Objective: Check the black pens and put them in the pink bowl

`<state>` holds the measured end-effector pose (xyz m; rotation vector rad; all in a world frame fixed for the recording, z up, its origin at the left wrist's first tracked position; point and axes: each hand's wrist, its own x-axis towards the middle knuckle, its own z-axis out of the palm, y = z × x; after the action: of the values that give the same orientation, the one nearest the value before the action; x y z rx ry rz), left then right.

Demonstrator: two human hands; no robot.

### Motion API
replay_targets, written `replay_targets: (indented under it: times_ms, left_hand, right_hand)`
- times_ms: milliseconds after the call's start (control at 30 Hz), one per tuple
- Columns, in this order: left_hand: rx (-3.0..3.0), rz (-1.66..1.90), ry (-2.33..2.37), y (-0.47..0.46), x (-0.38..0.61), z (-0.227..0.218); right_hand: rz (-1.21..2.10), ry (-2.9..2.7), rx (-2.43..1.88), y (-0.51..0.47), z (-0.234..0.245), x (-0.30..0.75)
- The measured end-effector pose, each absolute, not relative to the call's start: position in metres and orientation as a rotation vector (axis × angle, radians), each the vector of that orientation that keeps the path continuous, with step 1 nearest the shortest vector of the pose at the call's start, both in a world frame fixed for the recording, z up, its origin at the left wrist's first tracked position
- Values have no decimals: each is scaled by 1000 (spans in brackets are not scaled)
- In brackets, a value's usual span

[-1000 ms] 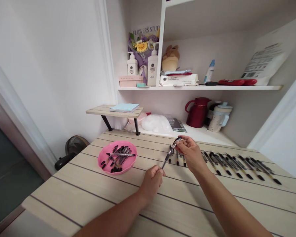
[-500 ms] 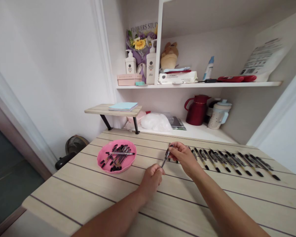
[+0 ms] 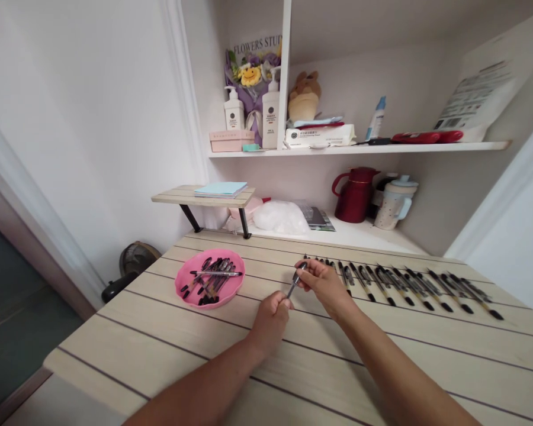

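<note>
My left hand (image 3: 272, 312) is closed round the lower end of a black pen (image 3: 294, 282) held over the striped wooden table (image 3: 169, 355). My right hand (image 3: 321, 281) pinches the pen's upper end, where its cap sits. The pen slants up and to the right between both hands. To the left stands a pink dish (image 3: 210, 278) with several black pens lying in it. To the right of my right hand, a long row of black pens (image 3: 408, 283) lies side by side on the table.
Behind the table a low shelf holds a red jug (image 3: 354, 194), a white cup (image 3: 393, 203) and a plastic bag (image 3: 281, 217). A small riser (image 3: 204, 199) carries a blue notebook. The upper shelf holds bottles, a box and a plush toy. A fan (image 3: 133, 261) sits on the floor at the left.
My right hand has come down and left along the pen toward my left hand. A second ago it held the cap end higher and further from the barrel.
</note>
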<state>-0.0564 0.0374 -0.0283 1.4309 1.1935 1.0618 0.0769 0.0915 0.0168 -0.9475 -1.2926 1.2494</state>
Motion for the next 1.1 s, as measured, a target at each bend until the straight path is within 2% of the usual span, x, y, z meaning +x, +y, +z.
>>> replay_targets:
  times_ms: [167,300,400,467,700,1100]
  left_hand:
    - [1659,1119,1308,41,-65,-4]
    - [2049,1165,1810,54,-112,35]
    - [1906,823,2355,63,-163,53]
    - [1910,508,2492,67,-191,56]
    - [1968,243,2511,71,-230,45]
    - [1938,130,2564,60,-242,55]
  right_hand:
    - [1298,-1257,-1011,91,27,90]
    - [1229,-1184,-1073,95,33,110]
    - [1232,-1184,-1082,100,31,118]
    - [1248,-1185,-1078,102,29,119]
    - [1272,-1201,-1035,97,29,114]
    - [1230,-1121,-1062,113,32,146]
